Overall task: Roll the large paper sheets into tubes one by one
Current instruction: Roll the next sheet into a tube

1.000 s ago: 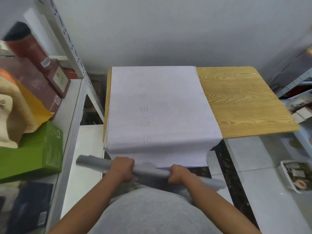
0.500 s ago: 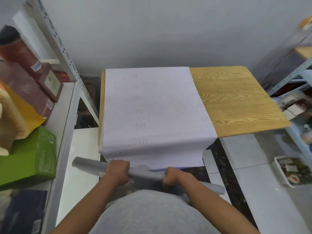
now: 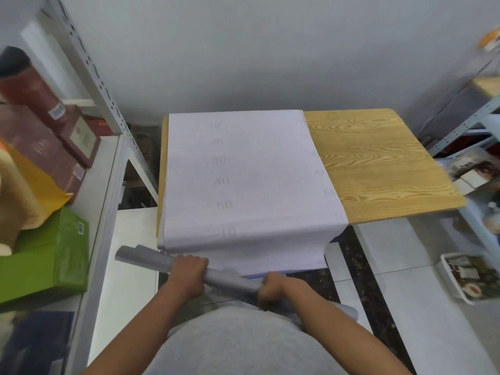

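Grey rolled paper tube runs left-high to right-low, below the near edge of the yellow wood-grain bench, approx. at the person's waist. Left hand is wrapped over the tube w/ fingers curled closed around it. Right hand likewise closed around the tube further right. Both grips sit inboard of the tube ends, so tube ends project past each hand; far right end is partly hidden by the forearm, prob. slightly flared. Two-hand spacing likely keeps the roll straight and the turns tight. The large white paper sheet w/ faint printed numbers lies flat on the bench's left part, its near edge draped over the edge, just beyond the tube.
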